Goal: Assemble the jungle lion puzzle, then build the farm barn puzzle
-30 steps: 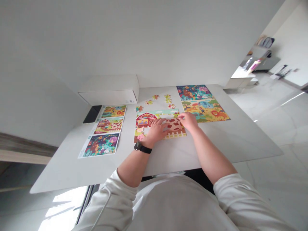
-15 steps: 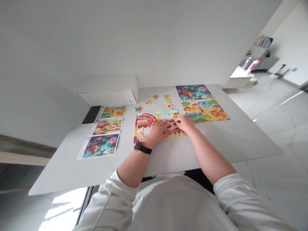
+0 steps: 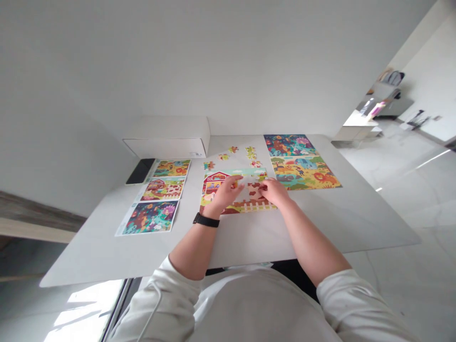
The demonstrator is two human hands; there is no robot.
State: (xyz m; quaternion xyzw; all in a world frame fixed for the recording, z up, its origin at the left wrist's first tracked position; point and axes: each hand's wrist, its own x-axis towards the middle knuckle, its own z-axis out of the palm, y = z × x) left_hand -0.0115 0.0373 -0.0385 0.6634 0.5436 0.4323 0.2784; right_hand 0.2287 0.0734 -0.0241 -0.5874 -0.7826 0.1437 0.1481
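Observation:
A farm jigsaw puzzle (image 3: 238, 209) lies partly assembled in front of me, with a red barn on its left and brown-patched cow pieces (image 3: 254, 191) on its right. White tabletop shows through a gap in its middle. My left hand (image 3: 227, 194), a black watch strap on its wrist, hovers over the barn side beside the gap, thumb and forefinger apart, holding nothing visible. At the puzzle's right side my right hand (image 3: 275, 191) pinches a brown-patched piece near the cow; its fingers partly cover that piece.
Several loose puzzle pieces (image 3: 251, 152) lie behind the puzzle. Two finished-looking puzzles (image 3: 305, 172) adjoin at the right. On the left are a printed picture sheet (image 3: 151, 217), a black phone (image 3: 140, 171) and a white box (image 3: 164, 147) against the wall.
My left hand has drawn back left from the cow area and opened, uncovering the gap. My right hand stays at the puzzle's right side, fingers still pinched. The view has shifted slightly.

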